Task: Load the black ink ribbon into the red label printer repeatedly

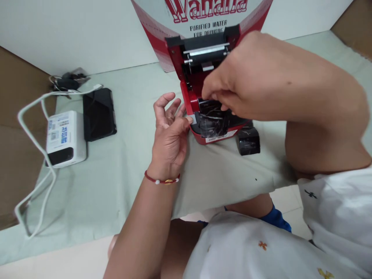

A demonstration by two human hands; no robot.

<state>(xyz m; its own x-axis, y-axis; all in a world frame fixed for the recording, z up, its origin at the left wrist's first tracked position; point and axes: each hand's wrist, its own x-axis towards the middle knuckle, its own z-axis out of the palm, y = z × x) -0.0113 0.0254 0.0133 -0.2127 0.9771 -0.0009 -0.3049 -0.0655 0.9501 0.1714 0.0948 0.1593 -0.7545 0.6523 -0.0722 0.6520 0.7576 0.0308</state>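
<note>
A small red and black label printer (195, 136) stands on the cloth with its lid (174, 58) raised, showing a roller inside. My left hand (171, 131) is at its left front corner: the thumb presses on the rim beside a pale patch, and the fingers curl loosely along the side. From above, my right hand (232, 83) reaches into the opening, its fingers closed at the top of a shiny, wrinkled black film (213, 122). That film hangs over the printer's front edge. My right fingers partly hide the inside. Another black film piece (249, 141) lies by the front right corner.
A pale green cloth (130, 155) covers the table. To the left lie a dark phone (99, 114), a white power bank (66, 137) with a looped white cable (31, 143), and keys (68, 80). Behind the printer stands a red and white carton (154, 38).
</note>
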